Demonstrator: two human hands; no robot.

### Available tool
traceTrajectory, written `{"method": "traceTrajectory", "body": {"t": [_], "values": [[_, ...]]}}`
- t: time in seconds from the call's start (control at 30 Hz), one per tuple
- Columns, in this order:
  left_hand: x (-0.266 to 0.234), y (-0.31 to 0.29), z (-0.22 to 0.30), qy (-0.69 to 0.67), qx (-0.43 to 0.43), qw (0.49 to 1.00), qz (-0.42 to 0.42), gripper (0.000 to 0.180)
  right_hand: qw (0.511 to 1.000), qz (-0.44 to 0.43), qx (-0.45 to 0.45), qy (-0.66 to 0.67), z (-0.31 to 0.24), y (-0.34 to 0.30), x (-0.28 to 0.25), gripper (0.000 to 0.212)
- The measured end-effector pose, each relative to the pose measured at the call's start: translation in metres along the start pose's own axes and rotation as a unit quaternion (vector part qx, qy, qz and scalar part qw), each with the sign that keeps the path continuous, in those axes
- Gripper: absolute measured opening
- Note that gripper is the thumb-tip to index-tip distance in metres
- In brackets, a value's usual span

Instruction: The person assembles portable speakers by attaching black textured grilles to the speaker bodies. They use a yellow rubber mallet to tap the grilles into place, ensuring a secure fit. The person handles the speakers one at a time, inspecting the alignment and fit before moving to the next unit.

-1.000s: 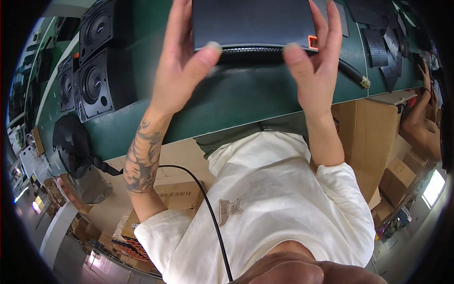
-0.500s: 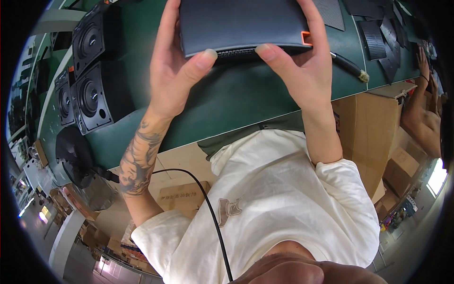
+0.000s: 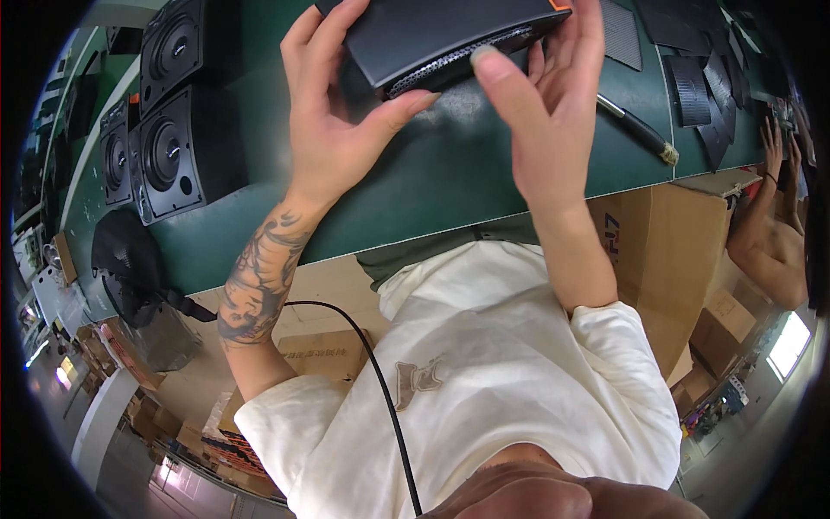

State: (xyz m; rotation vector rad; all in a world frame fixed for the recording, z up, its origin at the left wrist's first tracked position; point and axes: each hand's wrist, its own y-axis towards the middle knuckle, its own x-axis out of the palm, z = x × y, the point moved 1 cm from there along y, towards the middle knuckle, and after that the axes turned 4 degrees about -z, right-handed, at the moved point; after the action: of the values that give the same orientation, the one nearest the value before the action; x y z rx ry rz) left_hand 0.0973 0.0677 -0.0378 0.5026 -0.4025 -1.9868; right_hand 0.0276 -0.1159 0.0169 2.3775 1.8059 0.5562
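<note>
Both my hands hold a black box at the top of the view, a speaker cabinet by its look. Its near face carries a perforated metal grille, and a bit of orange shows at its right corner. My left hand grips the left near corner, thumb along the lower edge, fingers over the side. My right hand has its thumb by the grille, with the fingers round the right side. The box is tilted, and its far part is cut off by the frame.
Black speakers stand on the green table at left, near a black mesh item. To the right lie a black-handled tool, a perforated sheet and dark panels. A cardboard box and another person's arm are beyond.
The black box has turned, its right end rising away, so more of the grille shows. My left hand has shifted right, and my right thumb has come off the top edge to the grille.
</note>
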Motion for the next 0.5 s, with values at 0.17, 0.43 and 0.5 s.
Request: {"method": "traceTrajectory", "body": {"t": [0.17,0.43,0.5], "values": [[0.002,-0.003,-0.001,0.02,0.006,1.0,0.005,0.09,0.987,-0.026,-0.051,-0.148,0.015,-0.006,0.003,0.093],[0.008,-0.004,0.007,0.041,0.01,0.999,0.024,0.076,0.949,-0.047,-0.069,-0.304,0.026,-0.004,-0.004,0.091],[0.007,0.0,0.006,0.061,0.022,0.998,0.019,0.075,0.942,-0.049,-0.07,-0.323,0.026,-0.001,-0.004,0.09]]}}
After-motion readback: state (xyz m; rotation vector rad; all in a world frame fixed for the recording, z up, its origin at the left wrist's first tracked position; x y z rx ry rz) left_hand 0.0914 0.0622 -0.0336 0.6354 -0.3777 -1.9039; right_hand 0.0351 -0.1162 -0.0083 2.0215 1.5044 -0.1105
